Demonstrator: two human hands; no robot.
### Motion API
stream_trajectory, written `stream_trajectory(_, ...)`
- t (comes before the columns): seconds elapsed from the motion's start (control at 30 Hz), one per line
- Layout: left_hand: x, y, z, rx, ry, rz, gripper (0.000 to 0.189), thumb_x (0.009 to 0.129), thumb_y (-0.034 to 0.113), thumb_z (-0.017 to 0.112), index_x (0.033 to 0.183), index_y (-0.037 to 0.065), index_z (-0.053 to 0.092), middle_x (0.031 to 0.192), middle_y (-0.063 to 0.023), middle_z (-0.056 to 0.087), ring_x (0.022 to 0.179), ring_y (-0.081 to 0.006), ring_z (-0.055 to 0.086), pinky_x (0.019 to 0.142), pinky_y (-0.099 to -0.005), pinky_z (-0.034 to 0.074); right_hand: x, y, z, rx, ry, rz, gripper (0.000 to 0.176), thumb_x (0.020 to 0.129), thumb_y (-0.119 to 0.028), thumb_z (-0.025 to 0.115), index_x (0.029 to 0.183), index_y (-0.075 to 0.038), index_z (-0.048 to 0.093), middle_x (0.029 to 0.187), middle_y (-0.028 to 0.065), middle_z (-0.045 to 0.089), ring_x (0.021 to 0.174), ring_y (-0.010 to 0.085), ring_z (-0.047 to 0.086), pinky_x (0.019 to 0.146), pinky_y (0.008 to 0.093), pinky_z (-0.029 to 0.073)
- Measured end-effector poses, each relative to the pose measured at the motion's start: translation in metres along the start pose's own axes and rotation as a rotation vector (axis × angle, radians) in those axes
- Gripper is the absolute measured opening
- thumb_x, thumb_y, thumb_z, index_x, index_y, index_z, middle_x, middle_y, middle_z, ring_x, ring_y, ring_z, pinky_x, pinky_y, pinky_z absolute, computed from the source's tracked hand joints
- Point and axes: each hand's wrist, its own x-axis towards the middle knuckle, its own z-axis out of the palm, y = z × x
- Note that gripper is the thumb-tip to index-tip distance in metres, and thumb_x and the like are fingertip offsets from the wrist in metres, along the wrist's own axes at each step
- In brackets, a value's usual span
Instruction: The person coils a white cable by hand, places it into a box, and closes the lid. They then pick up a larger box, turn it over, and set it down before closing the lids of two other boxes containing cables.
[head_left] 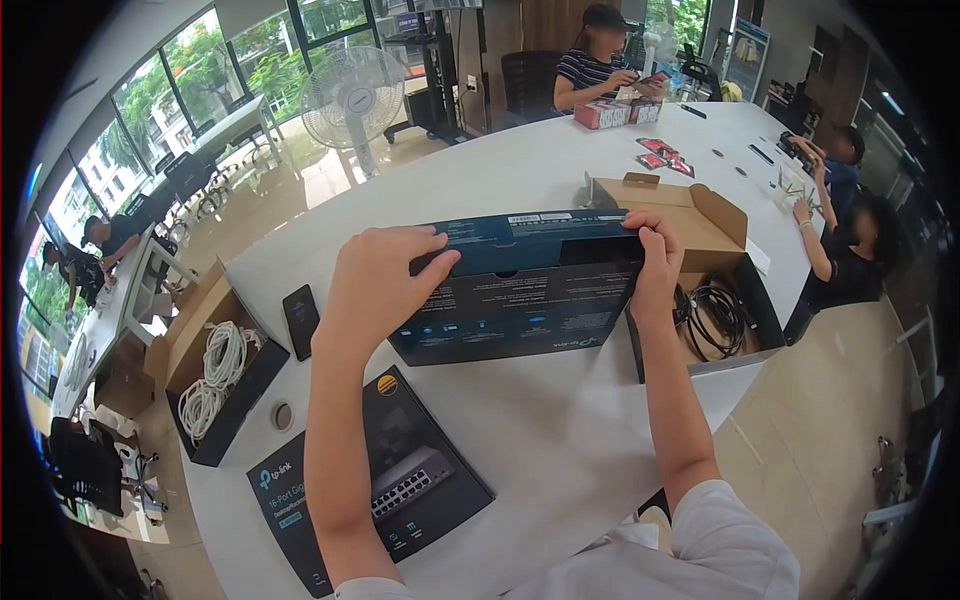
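Note:
A dark blue tp-link box (510, 300) stands on its long edge on the white table, its printed back turned toward me. My left hand (385, 275) grips its upper left corner, thumb on the near side. At the upper right corner, my right hand (655, 265) has its fingers curled over the edge. Below my left forearm lies a second tp-link box (430, 440), flat, with a picture of a 16-port switch. An open box with white cables (225, 365) sits to the left. On the right, black cables (715, 315) lie coiled in another open box (755, 345).
A black phone (300, 320) and a tape roll (283, 415) lie on the white table (560, 450). Red packets (665, 157) and red-white boxes (605, 114) are farther back. Several people sit around the room. A white fan (355, 95) stands behind the table.

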Motion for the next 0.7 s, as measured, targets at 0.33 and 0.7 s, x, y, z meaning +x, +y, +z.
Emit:
stream_trajectory(0.33, -0.002, 0.011, -0.003, 0.062, -0.067, -0.02, 0.027, 0.085, 0.026, 0.067, 0.097, 0.003, 0.074, 0.105, -0.0172, 0.071, 0.091, -0.0324, 0.069, 0.083, -0.0359, 0.053, 0.0, 0.001, 0.001, -0.03, 0.001, 0.069, 0.021, 0.081, 0.004, 0.047, 0.094, 0.002, 0.064, 0.105, 0.0055, 0.059, 0.09, 0.011, 0.053, 0.084, 0.0222, 0.04)
stream_trajectory(0.7, -0.015, 0.036, 0.002, 0.364, -0.248, -0.087, 0.035, 0.083, 0.034, 0.069, 0.101, 0.003, 0.071, 0.116, -0.0157, 0.067, 0.094, -0.0318, 0.066, 0.081, -0.04, 0.052, 0.006, -0.017, -0.001, -0.401, -0.205, -0.061, 0.053, 0.073, -0.001, 0.048, 0.125, 0.0, 0.058, 0.124, 0.014, 0.053, 0.112, 0.0239, 0.052, 0.102, 0.0328, 0.038)
